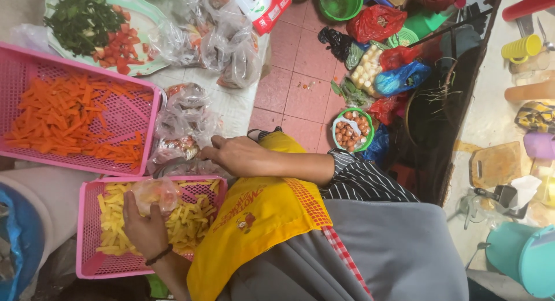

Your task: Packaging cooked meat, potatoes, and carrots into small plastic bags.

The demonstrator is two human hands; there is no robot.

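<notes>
Left hand fingers wrapped around a clear plastic bag, held over pale yellow strips in a pink basket, right hand fingers curled on crumpled bags, carrot sticks in a second basket beyond.

The counter is crowded. The carrot basket and the potato basket sit near each other, leaving a narrow strip between them. Plastic bags fill the space beside the right hand, up to the plate. The left hand lies over the potato basket, holding a small bag. The pink floor beyond the counter edge lies bare.
</notes>
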